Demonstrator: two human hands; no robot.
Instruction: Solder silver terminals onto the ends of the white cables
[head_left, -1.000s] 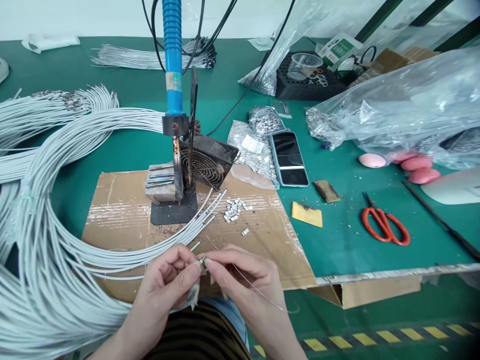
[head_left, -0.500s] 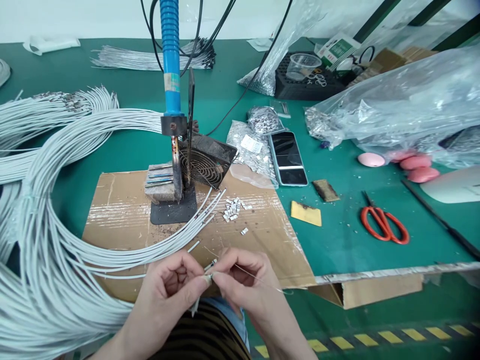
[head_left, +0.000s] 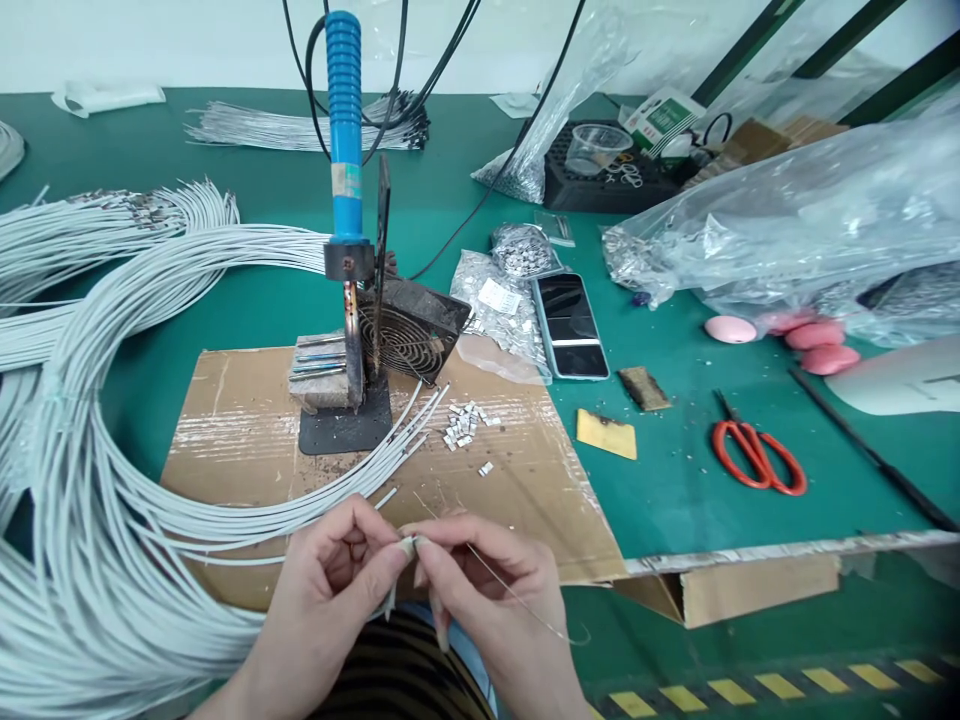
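My left hand (head_left: pixel 337 575) is closed in a pinch on the end of a white cable (head_left: pixel 391 600), most of it hidden by the fingers. My right hand (head_left: pixel 499 580) meets it fingertip to fingertip, pinching at the same tip. A thin solder wire (head_left: pixel 517 597) runs through the right hand and trails past its back. Just beyond the hands, a bundle of white cables (head_left: pixel 300 517) curves over the cardboard (head_left: pixel 525 520). Small white connector pieces (head_left: pixel 465 425) lie in a loose pile there. A blue-handled soldering iron (head_left: pixel 345 130) stands clamped upright, its tip pointing down.
Beside the iron sits a dirty fan (head_left: pixel 416 330). Rightward are a phone (head_left: pixel 571 328), a yellow sponge (head_left: pixel 606 433), red-handled scissors (head_left: pixel 757 457) and a black rod (head_left: pixel 877 450). Plastic bags (head_left: pixel 787 220) fill the back right. Coiled white cables (head_left: pixel 67 500) cover the left side.
My fingertips have drawn closer around the small tip, so less of it shows. Both hands have shifted slightly left in view, and the view has tilted a little upward.
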